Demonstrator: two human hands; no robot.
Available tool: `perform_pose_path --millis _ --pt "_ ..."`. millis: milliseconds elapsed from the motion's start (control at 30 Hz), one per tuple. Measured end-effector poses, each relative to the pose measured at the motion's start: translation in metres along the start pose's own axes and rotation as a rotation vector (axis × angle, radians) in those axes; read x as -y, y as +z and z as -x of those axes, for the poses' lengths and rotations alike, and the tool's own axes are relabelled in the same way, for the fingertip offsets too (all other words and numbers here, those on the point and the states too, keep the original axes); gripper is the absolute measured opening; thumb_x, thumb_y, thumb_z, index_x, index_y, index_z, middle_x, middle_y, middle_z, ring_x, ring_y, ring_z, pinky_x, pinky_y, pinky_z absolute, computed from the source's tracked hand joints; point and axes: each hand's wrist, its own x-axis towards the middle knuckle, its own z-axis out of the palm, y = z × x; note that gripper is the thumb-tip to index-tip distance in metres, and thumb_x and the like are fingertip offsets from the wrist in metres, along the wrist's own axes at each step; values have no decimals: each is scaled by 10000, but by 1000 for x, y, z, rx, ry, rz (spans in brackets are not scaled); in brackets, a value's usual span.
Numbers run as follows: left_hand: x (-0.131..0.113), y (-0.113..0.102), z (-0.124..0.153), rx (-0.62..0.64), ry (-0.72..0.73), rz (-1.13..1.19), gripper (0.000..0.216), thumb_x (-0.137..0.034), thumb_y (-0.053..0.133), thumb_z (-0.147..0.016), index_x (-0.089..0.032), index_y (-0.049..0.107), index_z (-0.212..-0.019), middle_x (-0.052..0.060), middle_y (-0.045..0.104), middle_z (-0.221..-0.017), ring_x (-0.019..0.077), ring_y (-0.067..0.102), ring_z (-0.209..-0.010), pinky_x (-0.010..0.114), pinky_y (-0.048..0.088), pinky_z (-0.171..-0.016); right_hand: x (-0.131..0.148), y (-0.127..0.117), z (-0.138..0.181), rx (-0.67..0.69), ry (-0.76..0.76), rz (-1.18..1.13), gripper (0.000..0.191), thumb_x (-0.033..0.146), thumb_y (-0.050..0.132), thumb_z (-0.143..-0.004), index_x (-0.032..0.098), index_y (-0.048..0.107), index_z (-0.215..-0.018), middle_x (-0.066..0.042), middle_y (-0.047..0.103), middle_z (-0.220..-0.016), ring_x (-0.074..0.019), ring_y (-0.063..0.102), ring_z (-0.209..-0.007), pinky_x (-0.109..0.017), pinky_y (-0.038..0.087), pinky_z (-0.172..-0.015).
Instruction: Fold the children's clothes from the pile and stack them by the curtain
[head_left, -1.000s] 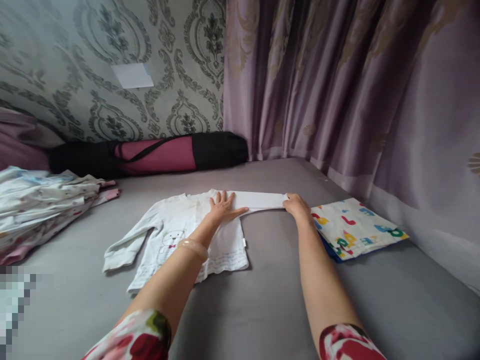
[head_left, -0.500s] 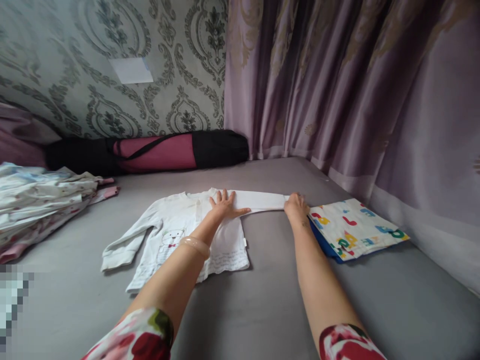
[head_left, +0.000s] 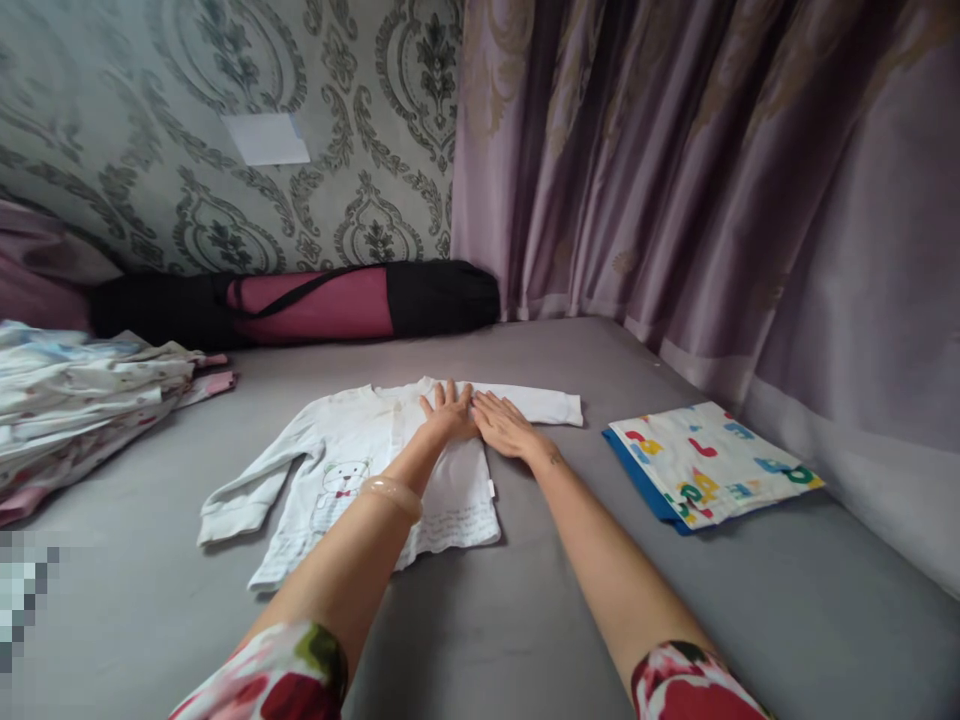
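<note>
Both hands lie palm down and side by side on the white shirt (head_left: pixel 352 450). The left hand (head_left: pixel 448 413) is just below the collar and the right hand (head_left: pixel 504 425) touches it at the shoulder; the fingers of both are spread and grip nothing. The shirt lies face up around the middle of the grey bed (head_left: pixel 525 620), nearer its far edge, with the bear print showing. One sleeve (head_left: pixel 547 404) runs straight out toward the right edge, and the other sleeve (head_left: pixel 244 497) slants toward the near left. A bangle (head_left: pixel 390 493) sits on the left wrist. As I judge it, the hands are flattening the cloth at the shoulder. This goes best with the left palm kept as an anchor by the collar and the right stroking outward along the sleeve. That way wrinkles run off the cuff rather than bunching at the seam. Light, even pressure suits so thin a knit, since a heavy push would likely drag the whole shirt across the bed. A folded letter-print cloth (head_left: pixel 712 460) lies well apart by the right edge under the curtain (head_left: pixel 675 180). A heap of clothes (head_left: pixel 82 400) sits at the left edge, and a rolled black and pink bag (head_left: pixel 315 300) lies along the far edge.
</note>
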Motion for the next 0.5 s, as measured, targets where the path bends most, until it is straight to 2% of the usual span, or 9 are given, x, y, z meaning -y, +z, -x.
perform_pose_path --millis 233,433,500 --pt "4 6 -3 -46 33 -8 1019 -759 441 -712 -204 156 -1518 168 17 -1590 402 -20 -1444 677 27 -1078 -32 -11 16 -60 239 170 610 408 136 -987 106 225 -1510 -60 179 -1580 -203 110 -1453 -391 75 -1169" --pt "5 9 -2 -65 45 -2 1116 -872 388 -652 -209 151 -1519 181 30 -1588 419 -35 -1438 684 25 -1071 -59 -14 24 -200 498 274 578 350 174 -987 66 291 -1476 -121 269 -1550 -238 184 -1432 -445 92 -1153" --pt "3 6 0 -70 48 8 1139 -889 387 -635 -203 162 -1516 190 30 -1586 423 -37 -1437 684 7 -1069 -63 -12 25 -262 534 292 572 330 191 -981 38 324 -1455 -144 301 -1533 -252 193 -1427 -441 119 -1147"
